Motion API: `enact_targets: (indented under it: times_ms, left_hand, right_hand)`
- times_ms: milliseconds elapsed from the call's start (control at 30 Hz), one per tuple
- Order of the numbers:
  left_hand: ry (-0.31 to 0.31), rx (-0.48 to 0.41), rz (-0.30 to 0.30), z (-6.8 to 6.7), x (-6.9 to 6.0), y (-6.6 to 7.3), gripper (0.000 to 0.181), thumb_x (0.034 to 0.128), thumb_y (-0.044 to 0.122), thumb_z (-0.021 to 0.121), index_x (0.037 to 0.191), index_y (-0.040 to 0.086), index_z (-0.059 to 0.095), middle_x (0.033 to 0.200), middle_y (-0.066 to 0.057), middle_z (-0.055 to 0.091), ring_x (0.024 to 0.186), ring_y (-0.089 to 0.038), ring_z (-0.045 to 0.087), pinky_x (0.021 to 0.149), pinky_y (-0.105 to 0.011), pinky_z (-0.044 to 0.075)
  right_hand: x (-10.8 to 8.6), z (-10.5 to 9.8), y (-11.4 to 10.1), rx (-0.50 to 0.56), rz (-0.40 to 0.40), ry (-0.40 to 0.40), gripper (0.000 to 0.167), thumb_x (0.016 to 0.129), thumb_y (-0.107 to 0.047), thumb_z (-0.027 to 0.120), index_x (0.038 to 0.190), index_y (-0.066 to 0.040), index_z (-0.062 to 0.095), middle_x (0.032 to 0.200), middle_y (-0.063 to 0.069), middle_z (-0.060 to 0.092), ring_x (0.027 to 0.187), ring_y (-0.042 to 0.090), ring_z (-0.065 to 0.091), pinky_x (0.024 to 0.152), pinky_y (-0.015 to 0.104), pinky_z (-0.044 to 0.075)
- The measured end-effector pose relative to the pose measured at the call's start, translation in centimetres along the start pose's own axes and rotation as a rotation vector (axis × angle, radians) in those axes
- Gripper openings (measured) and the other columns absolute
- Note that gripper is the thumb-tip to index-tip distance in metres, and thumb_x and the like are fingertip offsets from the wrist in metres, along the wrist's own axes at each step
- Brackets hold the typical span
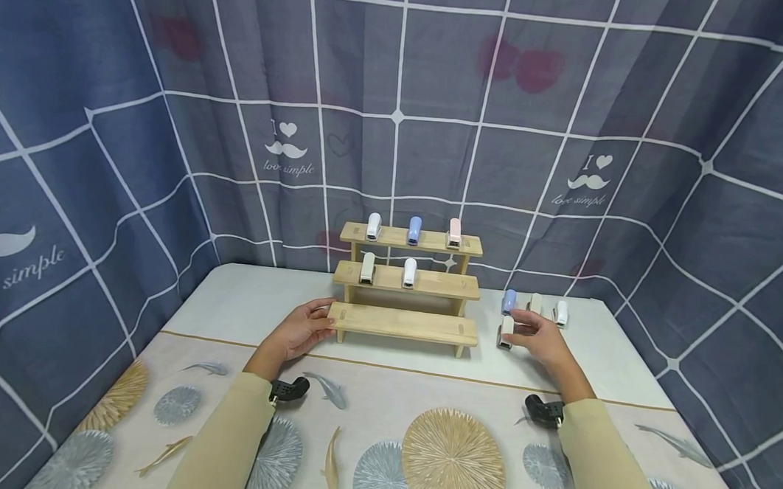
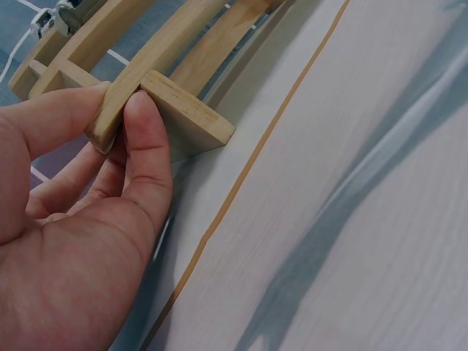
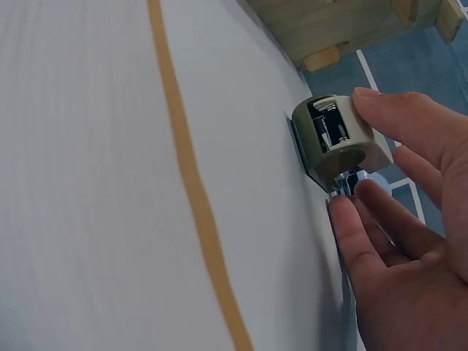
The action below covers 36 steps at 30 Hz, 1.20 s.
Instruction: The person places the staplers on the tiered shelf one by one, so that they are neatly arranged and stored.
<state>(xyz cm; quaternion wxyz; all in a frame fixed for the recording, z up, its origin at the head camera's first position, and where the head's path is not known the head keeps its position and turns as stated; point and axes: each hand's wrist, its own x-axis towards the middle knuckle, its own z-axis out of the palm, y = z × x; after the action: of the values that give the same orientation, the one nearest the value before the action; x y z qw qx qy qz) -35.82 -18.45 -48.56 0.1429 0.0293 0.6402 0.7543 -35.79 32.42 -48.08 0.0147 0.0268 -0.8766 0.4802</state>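
My left hand [image 1: 303, 327] pinches the left end of the lowest shelf of a three-tier wooden stand [image 1: 401, 323]. Thumb and fingers grip that board's corner in the left wrist view. To the right of the stand, my right hand [image 1: 544, 341] holds a cream mini stapler [image 3: 333, 131] by its sides, low at the white surface. Its metal inside shows in the right wrist view. Behind this hand stand a blue stapler [image 1: 509, 302], a pale green stapler [image 1: 535, 302], partly hidden, and a white stapler [image 1: 561, 313].
The top shelf bears a white stapler [image 1: 374, 226], a blue stapler [image 1: 415, 230] and a pink stapler [image 1: 454, 233]. On the middle shelf are a pale green stapler [image 1: 367, 268] and a white stapler [image 1: 409, 273]. A checked curtain [image 1: 354, 65] surrounds the table; a patterned cloth [image 1: 328, 448] covers its front.
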Motion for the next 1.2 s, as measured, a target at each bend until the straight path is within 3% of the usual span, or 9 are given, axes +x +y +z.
enact_targets:
  times_ms: [333,567,733,900,1200]
  left_hand:
    - [0.002,-0.024,-0.001,-0.1,0.1,0.1,0.068,0.0972,-0.010,0.058,0.159,0.000,0.030,0.114,-0.001,0.063,0.091,-0.011,0.066,0.076,-0.020,0.060]
    - [0.011,-0.022,-0.001,-0.3,0.1,0.0,0.068,0.0982,-0.007,0.059,0.159,0.001,0.030,0.118,-0.002,0.062,0.091,-0.011,0.066,0.077,-0.020,0.059]
    - [0.007,-0.026,0.000,-0.2,-0.1,0.1,0.068,0.0978,-0.009,0.058,0.159,0.001,0.030,0.115,-0.001,0.061,0.091,-0.011,0.066,0.077,-0.020,0.060]
    - [0.000,-0.025,0.006,-0.1,-0.1,0.1,0.069,0.0972,-0.010,0.057,0.159,0.000,0.029,0.113,0.000,0.062,0.090,-0.011,0.065,0.077,-0.019,0.059]
    - [0.012,-0.021,-0.007,0.1,0.1,-0.1,0.069,0.0968,-0.009,0.059,0.159,0.001,0.030,0.115,-0.001,0.061,0.092,-0.011,0.066,0.077,-0.021,0.060]
  right_hand:
    - [0.4,0.1,-0.4,-0.007,0.077,-0.042,0.074,0.085,-0.023,0.085,0.148,-0.003,0.052,0.136,0.024,0.062,0.123,0.033,0.060,0.100,0.038,0.051]
    - [0.6,0.3,-0.3,0.003,0.096,-0.047,0.074,0.086,-0.024,0.084,0.149,-0.005,0.050,0.142,0.026,0.057,0.130,0.039,0.056,0.111,0.052,0.046]
    - [0.3,0.4,-0.3,-0.011,0.064,-0.052,0.074,0.087,-0.023,0.083,0.150,-0.005,0.048,0.143,0.028,0.056,0.129,0.039,0.058,0.107,0.046,0.050]
    - [0.0,0.5,-0.2,-0.022,0.026,-0.033,0.072,0.086,-0.020,0.084,0.148,-0.006,0.051,0.132,0.027,0.065,0.121,0.035,0.064,0.097,0.036,0.055]
    - [-0.9,0.8,-0.3,-0.014,-0.022,0.011,0.070,0.084,-0.016,0.085,0.146,-0.007,0.053,0.140,0.029,0.057,0.126,0.045,0.062,0.104,0.055,0.053]
